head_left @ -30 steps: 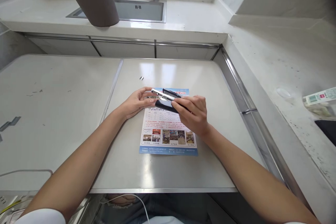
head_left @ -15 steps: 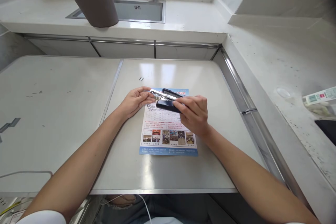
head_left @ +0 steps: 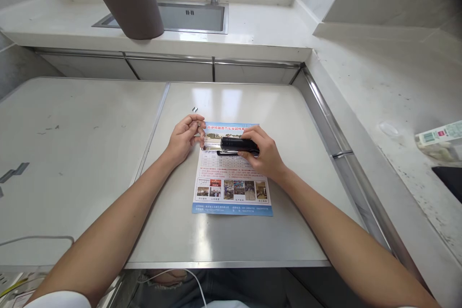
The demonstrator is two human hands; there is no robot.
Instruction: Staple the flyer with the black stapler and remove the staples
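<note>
The stapler [head_left: 238, 145] has been snapped shut and laid flat across the far half of the leaflet [head_left: 231, 187], mid-tabletop [head_left: 252, 101]. Half a second ago it was held open, rail exposed. Work on that rail is judged finished. It is gripped from above by the right hand [head_left: 265, 154]. The left hand [head_left: 185, 138] is curled at its nose, fingertips together; whether anything is pinched cannot be told. Counted: one stapler, one leaflet, one loose staple strip [head_left: 194, 109] toward the far edge.
</note>
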